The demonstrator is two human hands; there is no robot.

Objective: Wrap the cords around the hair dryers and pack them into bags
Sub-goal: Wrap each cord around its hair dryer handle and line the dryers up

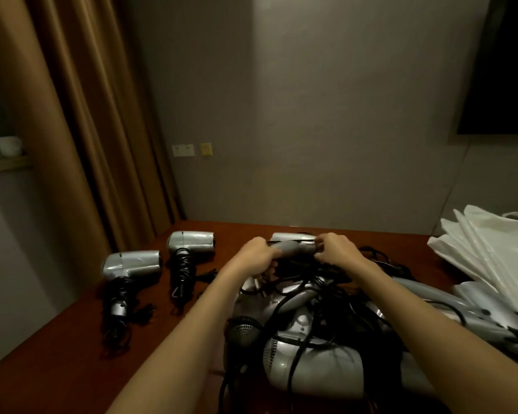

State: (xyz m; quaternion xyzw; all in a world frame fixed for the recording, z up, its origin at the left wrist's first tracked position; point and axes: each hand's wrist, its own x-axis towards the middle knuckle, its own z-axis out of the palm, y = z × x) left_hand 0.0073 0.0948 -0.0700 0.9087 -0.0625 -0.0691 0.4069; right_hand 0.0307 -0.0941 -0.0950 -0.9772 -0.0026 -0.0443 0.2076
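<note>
A silver hair dryer (295, 245) is held above the far middle of the table, lying sideways. My left hand (256, 255) grips its left end and my right hand (338, 251) holds its right end, fingers pinching at the black cord there. Under my forearms lies a tangled pile of silver hair dryers (308, 345) with loose black cords. Two more dryers lie at the left with cords wound round their handles: one nearer (132, 264), one farther (190, 242). A stack of white plastic bags (491, 249) lies at the right.
The brown wooden table (57, 354) shows bare wood at the front left. A tan curtain (81, 115) hangs at the left, a grey wall with sockets (183, 150) stands behind, and a dark screen (503, 70) is at the upper right.
</note>
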